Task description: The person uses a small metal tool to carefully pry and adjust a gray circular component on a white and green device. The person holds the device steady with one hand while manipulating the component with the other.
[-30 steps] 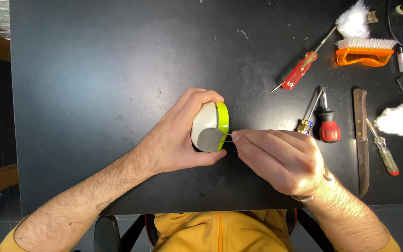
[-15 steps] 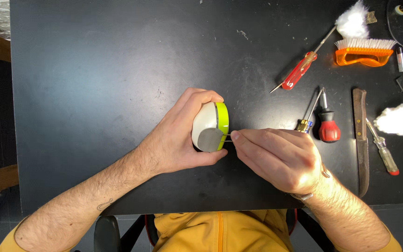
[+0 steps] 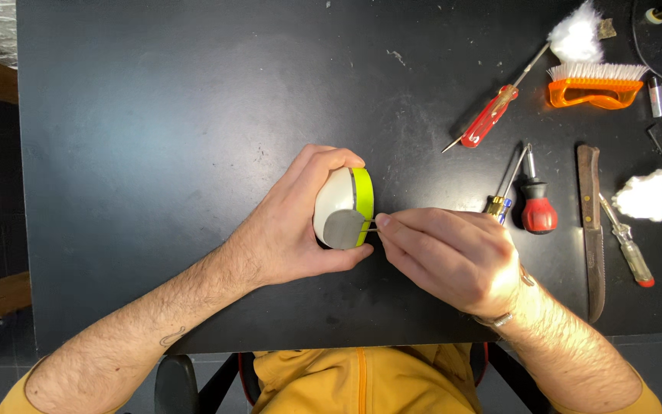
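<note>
Plastic, smooth and rounded: a small white gadget (image 3: 339, 205) w/ a grey patch and a lime-green band, held on edge just above the tabletop (image 3: 155, 138), near its front-middle; left hand (image 3: 300, 222) wraps it, fingers closed round the shell, thumb underneath; right hand (image 3: 453, 257) has its fingers pinched shut on a thin metal pin (image 3: 371, 227), tip at the seam by the green band. Risks, as I judge them: pin is slim and the shell is slick, so a push off-line could skid it along the plastic & scratch it, or jab the left thumb, which sits close below; too much force may bend the pin. Further right: yellow-handled screwdriver (image 3: 503, 195) just beside the right hand; stubby red-and-black screwdriver (image 3: 536, 207); red screwdriver (image 3: 488, 116); wooden-handled knife (image 3: 591, 230); orange brush (image 3: 596, 86) w/ pale bristles; two fluffy cotton wads (image 3: 643, 194); matte black surface, dusty.
</note>
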